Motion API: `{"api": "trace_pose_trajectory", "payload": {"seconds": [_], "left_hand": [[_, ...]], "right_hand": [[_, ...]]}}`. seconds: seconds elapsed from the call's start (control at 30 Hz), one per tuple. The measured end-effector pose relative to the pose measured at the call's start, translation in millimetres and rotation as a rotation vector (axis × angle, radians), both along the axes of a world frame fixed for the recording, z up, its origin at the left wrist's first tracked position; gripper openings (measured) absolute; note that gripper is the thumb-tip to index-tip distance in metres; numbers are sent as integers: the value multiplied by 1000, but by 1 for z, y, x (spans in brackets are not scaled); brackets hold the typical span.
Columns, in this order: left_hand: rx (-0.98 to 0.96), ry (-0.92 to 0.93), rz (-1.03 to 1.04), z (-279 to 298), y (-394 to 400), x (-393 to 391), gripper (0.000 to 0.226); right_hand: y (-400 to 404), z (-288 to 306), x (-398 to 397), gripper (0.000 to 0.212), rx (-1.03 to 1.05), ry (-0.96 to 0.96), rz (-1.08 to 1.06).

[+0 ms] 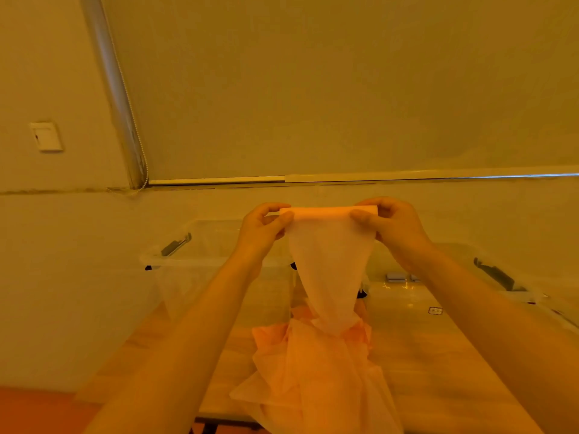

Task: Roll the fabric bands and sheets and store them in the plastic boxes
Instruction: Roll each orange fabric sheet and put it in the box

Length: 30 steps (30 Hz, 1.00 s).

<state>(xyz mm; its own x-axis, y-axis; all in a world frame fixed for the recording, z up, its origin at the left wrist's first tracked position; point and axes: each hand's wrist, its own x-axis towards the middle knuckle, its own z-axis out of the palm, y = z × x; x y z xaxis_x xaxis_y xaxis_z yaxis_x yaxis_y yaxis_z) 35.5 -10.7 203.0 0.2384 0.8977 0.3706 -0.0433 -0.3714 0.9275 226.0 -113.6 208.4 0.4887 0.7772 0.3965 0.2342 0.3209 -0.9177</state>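
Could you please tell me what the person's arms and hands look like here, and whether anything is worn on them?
Both forearms are bare as far as the picture shows: no sleeves, cuffs or gloves. The left hand and the right hand carry no visible rings, and neither wrist shows a watch or bracelet. The nails look short and unpainted, though the warm orange light makes fine detail hard to judge.

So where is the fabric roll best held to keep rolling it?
At its two ends, one hand from each side: the left hand and right hand pinch the short horizontal fabric roll there, leaving the hanging sheet free.
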Motion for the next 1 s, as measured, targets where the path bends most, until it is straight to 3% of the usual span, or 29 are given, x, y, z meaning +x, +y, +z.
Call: {"api": "trace_pose_trajectory", "payload": {"seconds": [0.17, 0.7, 1.0], "left_hand": [[43, 52, 32, 2, -7, 0, 20], [125, 12, -14, 10, -21, 0, 20], [128, -110, -96, 65, -14, 7, 14]], "right_hand": [[-10, 3, 2, 23, 13, -98, -10], [-20, 8, 4, 24, 37, -65, -55], [-10, 56, 11, 29, 87, 5, -6]]}}
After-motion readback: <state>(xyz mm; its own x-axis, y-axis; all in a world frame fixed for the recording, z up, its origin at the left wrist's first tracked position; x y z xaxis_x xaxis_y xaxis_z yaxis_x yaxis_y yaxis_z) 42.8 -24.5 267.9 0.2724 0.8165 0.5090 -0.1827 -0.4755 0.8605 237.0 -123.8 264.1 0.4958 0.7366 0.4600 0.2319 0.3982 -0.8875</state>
